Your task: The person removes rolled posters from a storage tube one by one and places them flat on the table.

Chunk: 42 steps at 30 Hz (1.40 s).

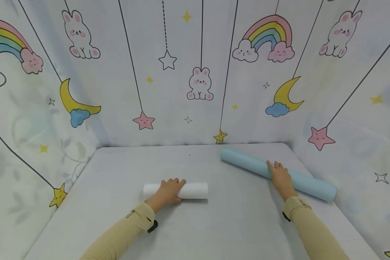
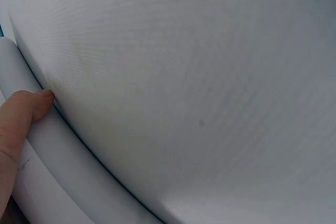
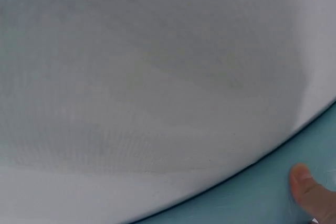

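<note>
Beige sleeves [image 1: 118, 233], hands [image 1: 169, 190] [image 1: 281, 178] half-curled around a short, plain white roll [image 1: 195, 190] (left) and a longer, smooth pale-blue roll [image 1: 255, 164] (right)

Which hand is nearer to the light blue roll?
Right. The right hand is touching the light blue roll; the left hand is on the white roll, apart from the blue one and to its left.

No word, number or brand can be read clearly. On the cuff [image 1: 145, 212] of the left sleeve [image 1: 118, 233] there is a small dark marking [image 1: 130, 213], similar to lettering; it is too small for me to read its characters.
</note>
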{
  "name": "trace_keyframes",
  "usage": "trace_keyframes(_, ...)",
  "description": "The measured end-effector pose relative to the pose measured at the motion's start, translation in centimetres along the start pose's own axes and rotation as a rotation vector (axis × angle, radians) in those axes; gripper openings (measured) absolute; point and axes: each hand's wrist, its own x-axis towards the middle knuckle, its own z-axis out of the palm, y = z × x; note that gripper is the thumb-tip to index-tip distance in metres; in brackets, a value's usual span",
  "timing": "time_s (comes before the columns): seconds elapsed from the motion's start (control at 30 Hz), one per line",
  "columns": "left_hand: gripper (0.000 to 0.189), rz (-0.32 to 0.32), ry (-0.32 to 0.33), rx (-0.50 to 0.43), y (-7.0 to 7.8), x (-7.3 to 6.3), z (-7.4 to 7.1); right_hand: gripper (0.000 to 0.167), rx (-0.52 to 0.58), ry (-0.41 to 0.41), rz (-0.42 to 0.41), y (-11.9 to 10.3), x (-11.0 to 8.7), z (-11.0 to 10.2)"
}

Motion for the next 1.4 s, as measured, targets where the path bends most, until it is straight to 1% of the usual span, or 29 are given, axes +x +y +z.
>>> trace_keyframes(0.23,0.063,0.014,0.018,0.008,-0.1,-0.2,0.2,0.05,-0.022,0.059,0.03,0.3,0.4,0.5)
trace_keyframes(0.4,0.062,0.019,0.031,0.012,0.0,-0.2,-0.1,0.052,-0.031,0.073,0.059,0.4,0.9,0.8)
trace_keyframes(0.6,0.062,0.02,0.034,0.012,0.1,-0.3,-0.1,0.048,-0.029,0.132,0.07,0.5,1.6,1.0)
trace_keyframes(0.87,0.064,0.019,0.02,0.032,0.1,-0.3,-0.1,0.046,-0.004,0.097,0.088,0.5,1.8,0.6)
trace_keyframes(1.03,0.064,0.012,0.011,0.055,0.0,-0.2,-0.3,0.043,0.001,0.142,0.094,0.6,1.9,0.8)
trace_keyframes(1.13,0.064,0.014,0.004,0.037,0.1,-0.2,-0.4,0.042,0.007,0.161,0.108,0.6,1.9,0.9)
trace_keyframes(1.23,0.063,0.015,-0.009,0.023,0.2,-0.2,-0.4,0.042,0.01,0.138,0.127,0.7,2.0,0.9)
trace_keyframes(1.4,0.063,-0.003,-0.009,0.011,0.4,-0.3,-0.5,0.045,0.025,0.023,0.14,0.4,2.2,0.5)
